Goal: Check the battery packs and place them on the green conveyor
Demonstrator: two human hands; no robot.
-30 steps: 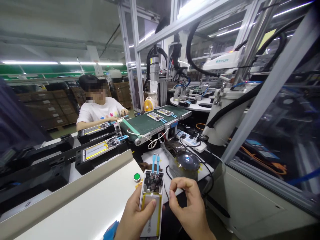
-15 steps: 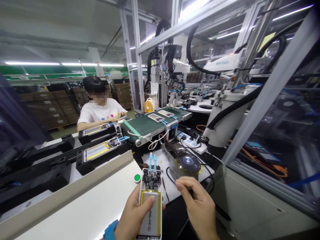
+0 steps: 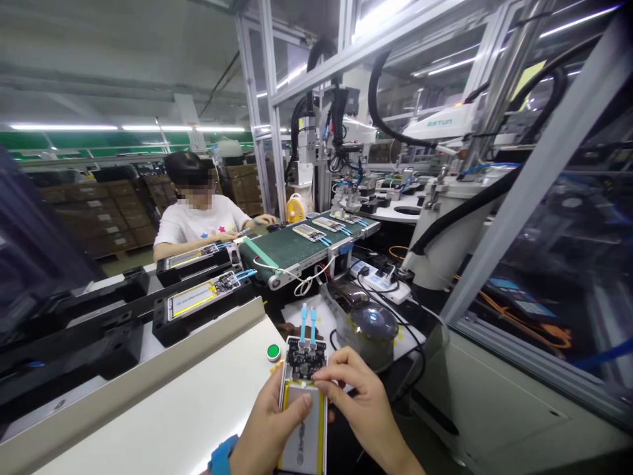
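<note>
Head view: The right hand [image 3: 368, 402], previously apart, has reached the circuit board [image 3: 301, 359] of the battery unit [image 3: 299, 432]; both hands now engage it. Right fingertips: nearly together; pinched part indeterminable. Left hand [image 3: 274, 422]: clamps the unit, thumb on top.

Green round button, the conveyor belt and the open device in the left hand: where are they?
Green round button [image 3: 273, 351]: head view, on its green top.
Conveyor belt [image 3: 281, 252]: head view, on its bare green surface.
Open device [image 3: 311, 441]: head view, on its pale battery.
</note>
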